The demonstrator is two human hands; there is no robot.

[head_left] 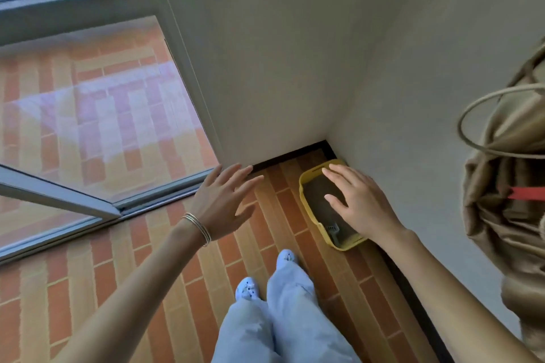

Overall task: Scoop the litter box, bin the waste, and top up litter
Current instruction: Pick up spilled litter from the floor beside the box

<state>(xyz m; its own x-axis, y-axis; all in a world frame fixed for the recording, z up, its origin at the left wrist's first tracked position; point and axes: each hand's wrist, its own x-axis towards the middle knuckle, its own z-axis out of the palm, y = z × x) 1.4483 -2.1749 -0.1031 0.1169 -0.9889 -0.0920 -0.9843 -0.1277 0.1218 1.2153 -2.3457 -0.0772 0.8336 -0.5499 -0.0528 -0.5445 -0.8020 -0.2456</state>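
A yellow litter box point(306, 186) sits on the brick-patterned floor point(289, 215) in the wall corner, scoop point(332, 228) inside. Both hands, left point(224, 205) and right point(358, 200), hover empty above, fingers spread. Window point(88, 115) at left.

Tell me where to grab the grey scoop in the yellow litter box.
Probably from above and the left: the scoop lies at the near end of the litter box, whose right side runs along the wall. Pinch whatever end is not slotted; the handle is too small to make out.

The orange, brick-patterned tile floor point(118, 289) carries a yellow litter box point(342, 245) tucked into the wall corner, and the person's white shoes point(247, 289) stand near it.
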